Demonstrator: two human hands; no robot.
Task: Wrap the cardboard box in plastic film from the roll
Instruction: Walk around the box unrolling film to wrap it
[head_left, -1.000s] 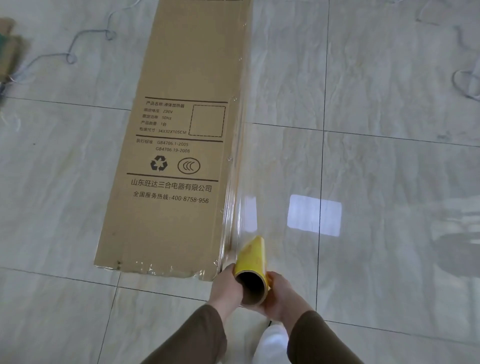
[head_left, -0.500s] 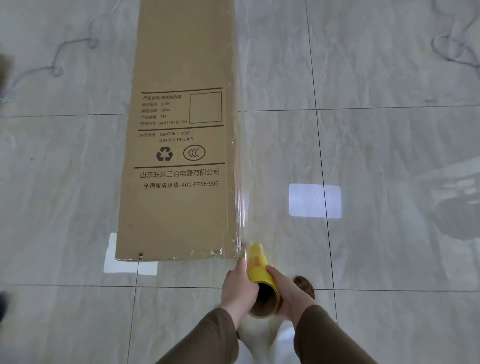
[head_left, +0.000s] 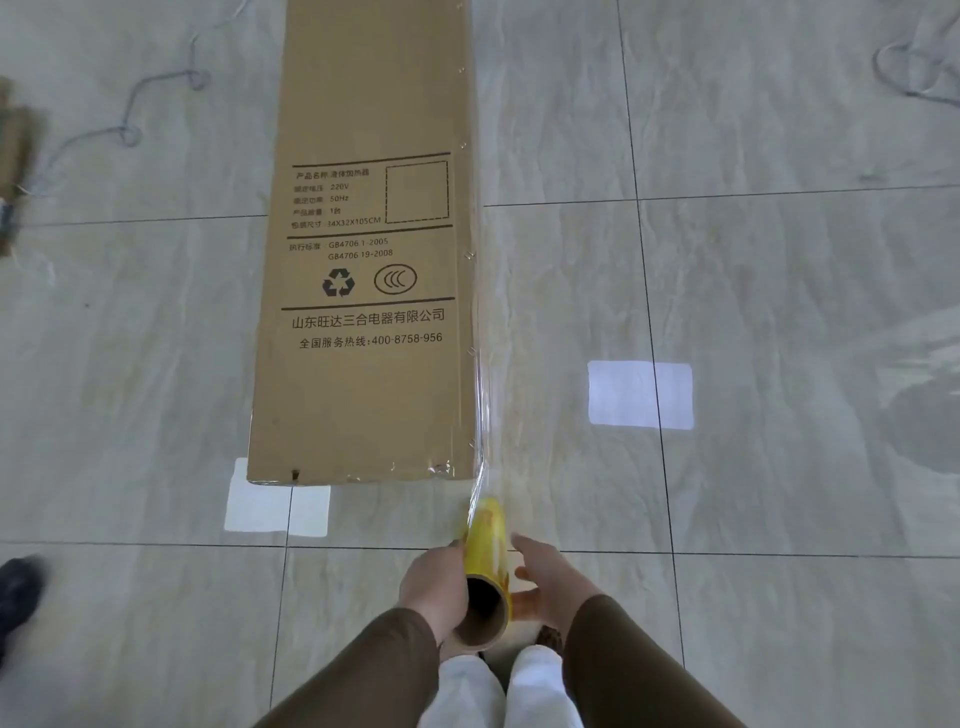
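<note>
A long brown cardboard box (head_left: 363, 249) with black printed text and symbols lies flat on the glossy grey tiled floor (head_left: 779, 312), its near end close in front of the person. Clear plastic film (head_left: 482, 415) clings along the box's right edge and stretches as a narrow, wrinkled band from the near right corner down to a yellow roll of film on a brown cardboard tube (head_left: 485, 561), which points away from the camera, its open tube end facing the viewer.

The left hand (head_left: 434, 587) holds the roll from the left side — fingers curled round its far side, palm against the tube. The right hand (head_left: 550, 582) sits on the other side with its fingers spread fairly wide and mostly straight; the lower fingers touch the yellow surface near the tube end, while the upper finger stands clear of it. Both arms wear olive-brown sleeves (head_left: 639, 670).

A grey cord (head_left: 124, 130) trails loosely on the floor at far left, well apart from the box, and a dark shoe (head_left: 18, 587) shows at the left edge.
</note>
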